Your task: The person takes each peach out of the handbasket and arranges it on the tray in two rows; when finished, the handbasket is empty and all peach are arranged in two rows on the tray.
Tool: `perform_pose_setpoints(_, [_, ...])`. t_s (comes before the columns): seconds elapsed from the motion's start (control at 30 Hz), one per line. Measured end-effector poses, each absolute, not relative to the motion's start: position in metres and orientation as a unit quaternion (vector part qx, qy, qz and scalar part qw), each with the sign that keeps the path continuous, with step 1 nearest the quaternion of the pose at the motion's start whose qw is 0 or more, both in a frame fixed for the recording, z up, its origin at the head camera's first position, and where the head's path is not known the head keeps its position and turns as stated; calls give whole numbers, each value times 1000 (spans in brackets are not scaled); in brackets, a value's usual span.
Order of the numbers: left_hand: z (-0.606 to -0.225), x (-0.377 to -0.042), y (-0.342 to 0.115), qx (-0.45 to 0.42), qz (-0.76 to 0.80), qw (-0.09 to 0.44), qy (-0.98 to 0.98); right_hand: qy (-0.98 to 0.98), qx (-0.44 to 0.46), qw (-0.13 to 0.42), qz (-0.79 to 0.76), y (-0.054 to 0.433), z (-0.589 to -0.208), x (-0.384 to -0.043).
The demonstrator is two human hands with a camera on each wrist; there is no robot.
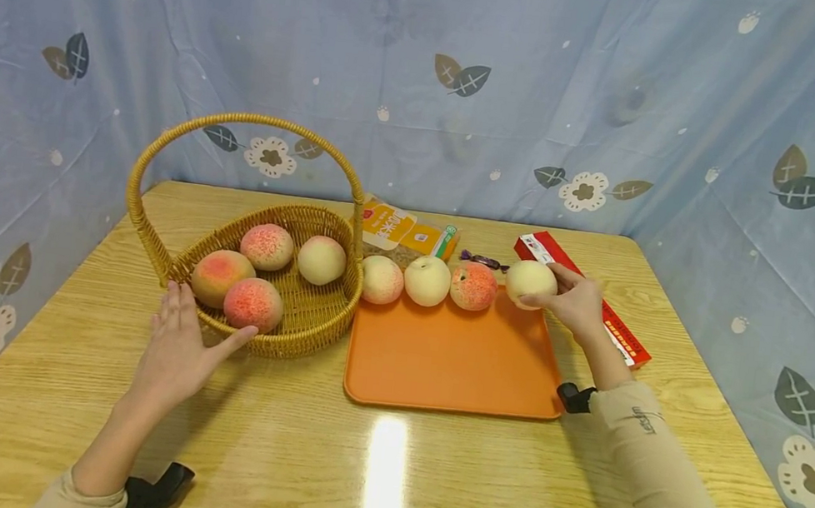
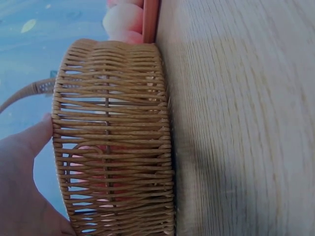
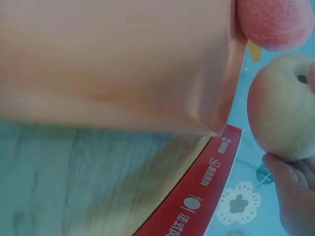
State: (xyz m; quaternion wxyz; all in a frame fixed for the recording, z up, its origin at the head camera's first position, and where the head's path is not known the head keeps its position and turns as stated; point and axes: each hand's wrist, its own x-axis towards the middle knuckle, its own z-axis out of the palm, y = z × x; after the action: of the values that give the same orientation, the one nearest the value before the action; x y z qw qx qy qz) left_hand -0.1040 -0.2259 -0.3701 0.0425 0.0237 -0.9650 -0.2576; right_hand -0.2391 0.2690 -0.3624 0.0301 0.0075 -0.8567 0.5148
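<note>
My right hand [image 1: 577, 305] holds a pale peach [image 1: 531, 282] between thumb and fingers at the back right corner of the orange tray [image 1: 455, 368]. In the right wrist view this peach [image 3: 280, 110] shows its dark stem hollow. To its left, a red peach [image 1: 474, 286], a cream peach [image 1: 427, 281] and a blushed peach [image 1: 382, 280] line the tray's back edge. With fingers straight and thumb spread, my left hand [image 1: 178, 349] touches the near left rim of the wicker basket [image 1: 302, 347]. Several peaches lie inside the basket, one of them pale [image 1: 321, 260].
Behind the tray lie an orange and white food packet [image 1: 406, 233] and a dark wrapped candy [image 1: 484, 260]. A long red box [image 1: 620, 337] slants along the tray's right side, partly behind my right hand. The basket's tall handle [image 1: 257, 119] arches up. A blue patterned curtain [image 1: 427, 80] surrounds the wooden table [image 1: 279, 449].
</note>
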Motion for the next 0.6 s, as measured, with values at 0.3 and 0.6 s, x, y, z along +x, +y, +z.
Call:
perform_pose_setpoints(0.3, [-371, -104, -226, 27, -257, 37, -965, -936, 48, 49, 344, 266, -365, -250])
perform_pose_setpoints(0.6, [-372, -104, -227, 26, -258, 39, -965, -957, 88, 39, 275, 265, -365, -258])
